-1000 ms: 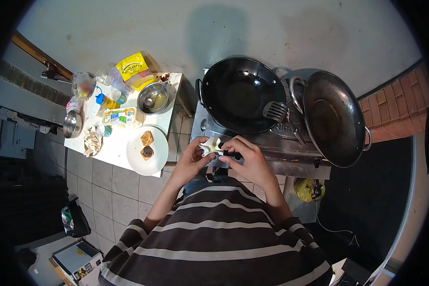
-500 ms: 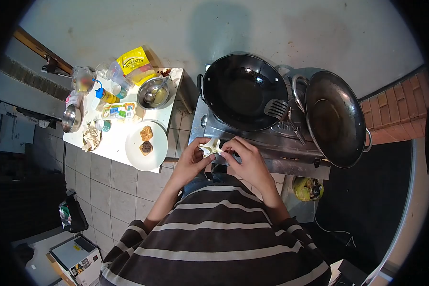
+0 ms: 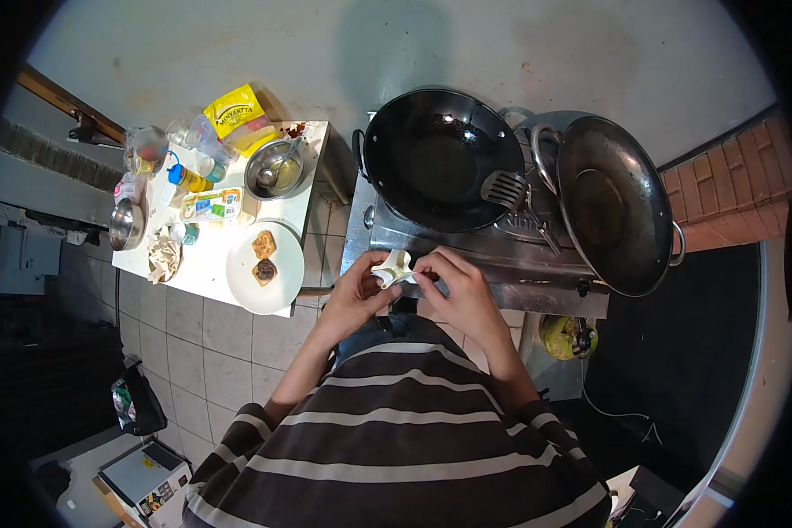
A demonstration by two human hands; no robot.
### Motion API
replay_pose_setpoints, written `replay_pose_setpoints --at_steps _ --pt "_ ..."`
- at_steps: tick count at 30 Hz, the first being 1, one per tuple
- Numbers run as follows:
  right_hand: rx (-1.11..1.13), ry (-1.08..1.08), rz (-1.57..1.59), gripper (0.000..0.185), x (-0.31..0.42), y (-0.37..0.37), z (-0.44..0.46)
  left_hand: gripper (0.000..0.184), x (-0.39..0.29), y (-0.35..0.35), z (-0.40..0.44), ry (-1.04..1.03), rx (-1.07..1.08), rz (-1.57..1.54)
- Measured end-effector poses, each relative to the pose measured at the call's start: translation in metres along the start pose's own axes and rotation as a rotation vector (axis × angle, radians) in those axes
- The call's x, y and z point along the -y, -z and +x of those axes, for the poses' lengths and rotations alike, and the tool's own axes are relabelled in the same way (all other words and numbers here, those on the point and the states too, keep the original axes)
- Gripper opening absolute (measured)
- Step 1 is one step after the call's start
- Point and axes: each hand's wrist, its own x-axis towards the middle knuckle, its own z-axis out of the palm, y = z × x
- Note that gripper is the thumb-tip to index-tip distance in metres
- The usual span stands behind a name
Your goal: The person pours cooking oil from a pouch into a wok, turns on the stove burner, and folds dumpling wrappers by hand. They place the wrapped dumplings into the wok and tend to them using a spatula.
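Note:
In front of my body, a small, thin white folded sheet (image 3: 394,268) is held between both hands. Its edges stand up in points, and I cannot tell whether it is pastry skin or paper. My left hand (image 3: 357,290) grips its left side between thumb and fingers. On the other side, my right hand (image 3: 453,286) pinches the right edge with its fingertips. Both hands are over the front edge of the stove (image 3: 361,233). Close by to the left, a white plate (image 3: 284,264) carries a browned square piece (image 3: 265,245) and a darker-topped one (image 3: 264,273).
A black wok (image 3: 414,167) sits on the stove with a slotted spatula (image 3: 504,189) across its rim. Right of it leans a second wok (image 3: 620,202). The left table (image 3: 202,286) bears a metal bowl with ladle (image 3: 275,169), a yellow pouch (image 3: 240,119) and bottles.
The view has shifted slightly, so table and woks appear a little higher and further left. Both hands still hold the white sheet, whose upright edges look slightly reshaped.

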Motion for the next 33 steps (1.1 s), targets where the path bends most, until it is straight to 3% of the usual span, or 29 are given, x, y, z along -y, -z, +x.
replay_pose_setpoints --at_steps 9,15,23,33 --pt "0.062 0.121 -0.142 0.007 -0.014 0.033 0.042 0.056 0.003 0.014 -0.011 -0.004 -0.065 0.097" --pt "-0.002 0.197 -0.173 0.005 -0.080 0.054 0.113 0.050 0.015 0.030 -0.024 -0.020 -0.126 0.148" --pt "0.095 0.040 -0.340 0.006 -0.184 0.041 0.169 0.043 0.017 0.037 -0.032 -0.010 -0.174 0.126" --pt "0.112 -0.068 -0.421 0.005 -0.208 0.036 0.180 0.041 0.020 0.041 -0.032 -0.049 -0.225 0.089"
